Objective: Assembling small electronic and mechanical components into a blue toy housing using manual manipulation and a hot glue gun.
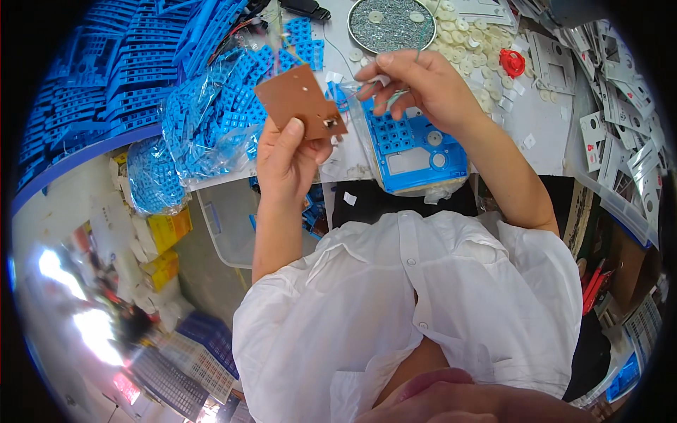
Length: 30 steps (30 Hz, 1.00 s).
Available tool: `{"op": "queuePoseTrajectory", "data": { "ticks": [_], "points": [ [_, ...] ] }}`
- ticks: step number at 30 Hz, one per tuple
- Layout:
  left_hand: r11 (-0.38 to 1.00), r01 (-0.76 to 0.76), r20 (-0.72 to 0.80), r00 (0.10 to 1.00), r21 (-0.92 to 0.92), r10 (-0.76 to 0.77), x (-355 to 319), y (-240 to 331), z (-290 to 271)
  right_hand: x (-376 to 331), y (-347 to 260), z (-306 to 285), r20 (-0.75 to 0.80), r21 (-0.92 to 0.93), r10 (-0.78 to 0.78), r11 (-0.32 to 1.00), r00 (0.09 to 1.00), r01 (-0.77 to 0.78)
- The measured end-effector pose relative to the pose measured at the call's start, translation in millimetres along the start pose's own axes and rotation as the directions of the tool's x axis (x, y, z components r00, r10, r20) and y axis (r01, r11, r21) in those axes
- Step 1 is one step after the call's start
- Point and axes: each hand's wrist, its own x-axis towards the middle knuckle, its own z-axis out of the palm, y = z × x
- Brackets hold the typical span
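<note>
My left hand (285, 158) holds a brown rectangular circuit board (300, 101) by its lower edge, raised above the table edge. A small metal part sits at the board's right corner. My right hand (416, 81) hovers just right of the board, fingers pinched on a small pale piece, above a blue plastic panel (416, 151) with rows of holes and a window cutout. That panel lies on a stack in a clear bag at the table's front.
A round tin of small screws (391, 25) stands at the back, with several white plastic discs (458, 42) and a red cap (513, 62) to its right. Bags of blue plastic parts (211, 127) fill the left. Printed cards (627, 106) lie at right.
</note>
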Motion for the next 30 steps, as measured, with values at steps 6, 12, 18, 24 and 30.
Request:
{"op": "queuePoseTrajectory", "data": {
  "ticks": [6, 12, 18, 24, 30],
  "points": [
    [0.995, -0.061, 0.036, 0.997, -0.077, 0.064, 11.7, -7.3, 1.0, -26.4, 7.3, 12.0, 0.145, -0.09, 0.156, 0.986, 0.977, -0.144],
    [0.991, -0.12, 0.065, 0.99, -0.064, 0.124, 16.1, -7.9, 6.4, -31.8, 1.5, 15.7, 0.062, -0.151, 0.008, 0.988, 0.998, 0.001],
    [0.996, -0.087, 0.002, 0.996, 0.035, 0.087, 13.0, -10.5, 8.7, -22.3, 9.6, 23.1, 0.056, -0.33, -0.17, 0.927, 0.984, 0.178],
    [0.985, -0.011, 0.084, 0.996, -0.172, 0.025, 12.6, -9.7, -0.7, -15.9, 12.9, 19.2, 0.005, -0.499, -0.325, 0.819, 0.946, 0.284],
    [0.962, 0.033, 0.101, 0.995, -0.272, -0.005, 11.8, -9.4, 6.4, 0.0, 20.5, 25.3, 0.099, -0.714, -0.66, 0.474, 0.745, 0.515]
  ]
}}
